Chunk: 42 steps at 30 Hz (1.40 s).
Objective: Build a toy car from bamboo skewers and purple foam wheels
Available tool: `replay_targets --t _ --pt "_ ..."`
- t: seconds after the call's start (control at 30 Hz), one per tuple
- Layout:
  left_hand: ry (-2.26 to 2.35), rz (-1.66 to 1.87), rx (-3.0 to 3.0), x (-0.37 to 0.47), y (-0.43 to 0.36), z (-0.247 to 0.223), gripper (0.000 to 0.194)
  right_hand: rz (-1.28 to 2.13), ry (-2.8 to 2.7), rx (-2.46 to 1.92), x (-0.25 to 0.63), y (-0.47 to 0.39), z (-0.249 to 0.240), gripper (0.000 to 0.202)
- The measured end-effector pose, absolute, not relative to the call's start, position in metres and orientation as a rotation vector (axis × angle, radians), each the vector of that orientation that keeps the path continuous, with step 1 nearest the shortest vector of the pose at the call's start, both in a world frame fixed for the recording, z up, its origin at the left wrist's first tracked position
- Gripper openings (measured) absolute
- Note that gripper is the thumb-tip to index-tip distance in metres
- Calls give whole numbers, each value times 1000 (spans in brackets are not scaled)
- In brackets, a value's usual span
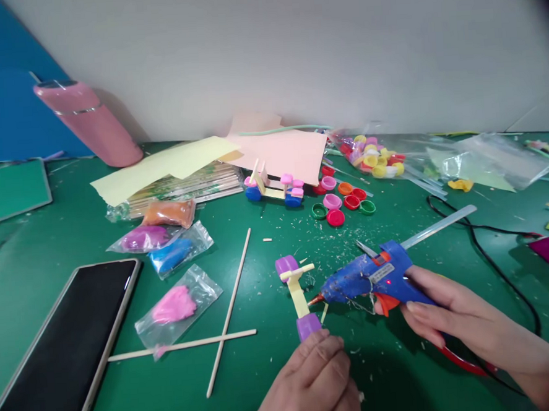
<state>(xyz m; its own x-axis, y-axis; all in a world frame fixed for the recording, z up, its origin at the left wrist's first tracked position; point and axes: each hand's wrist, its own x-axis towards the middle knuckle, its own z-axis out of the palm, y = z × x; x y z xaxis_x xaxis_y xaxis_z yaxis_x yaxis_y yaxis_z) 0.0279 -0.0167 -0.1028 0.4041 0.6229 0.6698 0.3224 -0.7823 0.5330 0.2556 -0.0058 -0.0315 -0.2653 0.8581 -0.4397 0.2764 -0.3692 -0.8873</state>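
Observation:
My right hand (442,313) is wrapped round the handle of a blue hot glue gun (362,277) with an orange trigger and a small red light. A clear glue stick (438,228) sticks out of its back. The copper nozzle is at the edge of a small toy car (299,297) made of a pale strip with purple wheels; whether it touches, I cannot tell. My left hand (315,380) grips the car's near end, its fingers closed there and partly hiding it. Behind stands another small car (273,190) with blue wheels and pink parts.
Loose bottle caps (332,202) lie beyond the glue gun, near a bag of caps (371,156). Two crossed wooden sticks (233,295), a bag of pink clay (173,305) and a phone (73,348) lie left. A black cord (487,261) and red-handled tool (465,361) are right.

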Motion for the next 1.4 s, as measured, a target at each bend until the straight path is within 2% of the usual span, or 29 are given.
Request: replay_targets --t 0.13,0.3,0.4,0.53,0.7,0.83,0.97,1.03,1.17,1.23,1.4 --pt "839 1345 2335 29 -15 -101 25 1696 -1396 -1540 265 -12 -38 52" --pt "818 1343 2343 28 -16 -102 23 1688 -1373 -1642 278 -17 -37 58" --pt "811 1327 2323 27 -16 -101 23 1607 -1385 -1734 282 -15 -27 51" --pt "831 1331 2301 29 -15 -96 23 1333 -1256 -1863 285 -5 -14 44" --pt "805 1357 2353 29 -13 -90 21 1029 -1033 -1926 300 16 -16 17" --pt "718 1370 2398 18 -8 -78 9 667 -1294 -2121 315 27 -30 27" --pt "855 1267 2124 0 -1 -57 17 416 -1496 -2228 326 29 -43 40" --pt "1037 1213 1984 -6 3 -48 22 345 -1499 -2239 325 28 -45 41" --pt "1194 1174 1735 -9 11 -45 13 44 -1557 -2078 293 23 -34 34" --pt "1186 1108 1662 -7 15 -47 11 101 -1715 -1817 263 18 -28 24" --pt "1165 1030 1666 -6 22 -51 12 736 -2001 -1377 189 13 -23 19"
